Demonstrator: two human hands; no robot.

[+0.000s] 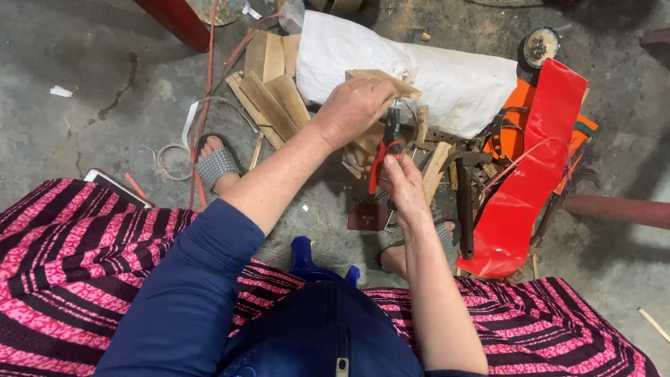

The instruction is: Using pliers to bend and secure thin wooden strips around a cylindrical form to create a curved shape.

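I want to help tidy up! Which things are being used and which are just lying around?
Being used:
left hand holding a wooden piece
right hand holding red-handled pliers

Just lying about:
white sack
red plastic sheet
stack of wooden slats
hammer
round tin

Dark blue sleeve (188, 286) pushed above the left elbow, bare right forearm, pink-and-black striped skirt (77, 244) over both knees, grey woven-strap sandals (216, 166) on both feet

Red-handled pliers (382, 155), pink-black striped skirt (77, 244)
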